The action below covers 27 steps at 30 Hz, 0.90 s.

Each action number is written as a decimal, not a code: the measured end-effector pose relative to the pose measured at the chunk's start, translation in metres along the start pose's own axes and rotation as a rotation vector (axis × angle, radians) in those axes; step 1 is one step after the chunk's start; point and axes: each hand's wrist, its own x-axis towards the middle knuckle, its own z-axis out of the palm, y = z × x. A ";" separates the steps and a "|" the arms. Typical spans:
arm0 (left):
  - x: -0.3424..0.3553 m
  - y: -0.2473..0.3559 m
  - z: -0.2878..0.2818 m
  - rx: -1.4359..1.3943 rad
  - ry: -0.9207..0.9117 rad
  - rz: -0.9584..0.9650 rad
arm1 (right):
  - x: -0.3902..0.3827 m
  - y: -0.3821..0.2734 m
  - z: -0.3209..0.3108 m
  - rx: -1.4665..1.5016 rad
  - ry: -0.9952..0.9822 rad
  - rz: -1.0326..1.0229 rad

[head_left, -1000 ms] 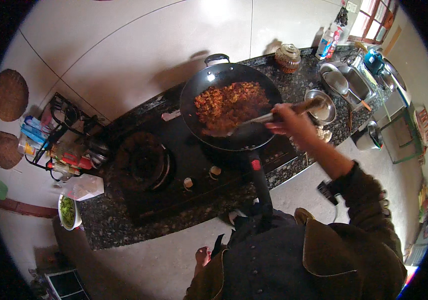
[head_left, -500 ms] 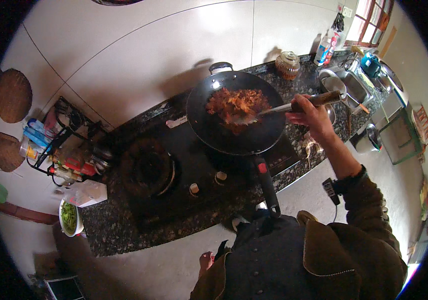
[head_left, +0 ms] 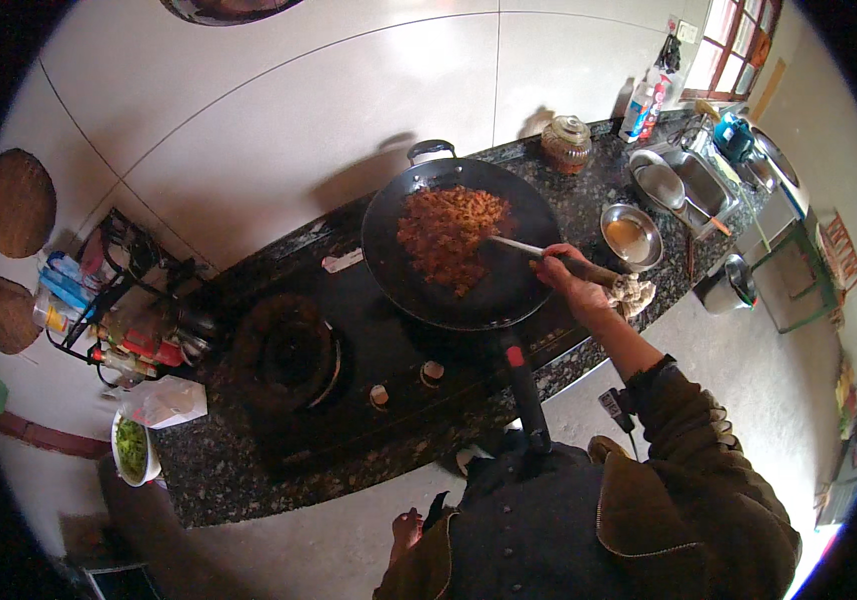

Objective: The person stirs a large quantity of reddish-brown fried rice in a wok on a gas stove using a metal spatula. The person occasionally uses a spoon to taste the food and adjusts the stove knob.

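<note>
A black wok (head_left: 524, 290) stands on the cooktop, with reddish-brown chopped food (head_left: 454, 235) spread over its middle. My right hand (head_left: 577, 282) is closed around the wooden handle of a metal wok spatula (head_left: 519, 246). The spatula's front end reaches the right edge of the food; its blade is hard to make out. The wok's long black handle (head_left: 526, 400) points toward my body, and neither hand touches it. Low at my side, away from the counter, hangs my left hand (head_left: 407, 528). Its fingers look curled, and nothing shows in them.
Right of the wok are a metal bowl (head_left: 632, 238) with liquid, a pale crumpled cloth (head_left: 633, 296), a lidded glass jar (head_left: 567, 145) and a sink (head_left: 701, 185). To the left are a second burner (head_left: 294, 350), a rack of bottles (head_left: 139, 310) and a bowl of greens (head_left: 132, 447).
My right hand has come lower and to the left, tilting the spatula the other way. The heaped food now lies flatter. The metal bowl shows more fully. The whole view has shifted slightly.
</note>
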 end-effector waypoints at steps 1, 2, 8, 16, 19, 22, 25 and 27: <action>0.001 -0.005 -0.001 0.054 0.004 0.075 | 0.003 0.004 0.007 -0.133 -0.047 -0.136; 0.003 -0.015 0.002 0.181 0.184 0.112 | 0.005 0.004 0.013 -0.264 -0.067 -0.198; 0.020 -0.040 -0.006 0.495 0.394 0.219 | -0.014 -0.053 0.040 -0.924 -0.451 -0.651; 0.024 -0.037 -0.002 0.375 0.271 0.215 | -0.024 -0.150 0.015 -0.984 -0.470 -0.415; 0.021 -0.034 0.002 0.314 0.292 0.096 | 0.002 -0.172 -0.014 -0.893 -0.339 -0.212; 0.017 -0.034 0.003 0.526 0.241 0.320 | 0.031 -0.163 -0.042 -0.718 -0.273 0.022; 0.018 -0.040 0.006 0.494 0.298 0.186 | 0.048 -0.119 -0.051 -0.526 -0.234 0.045; 0.020 -0.046 0.005 0.265 0.206 0.227 | 0.054 -0.082 -0.040 -0.350 -0.197 0.031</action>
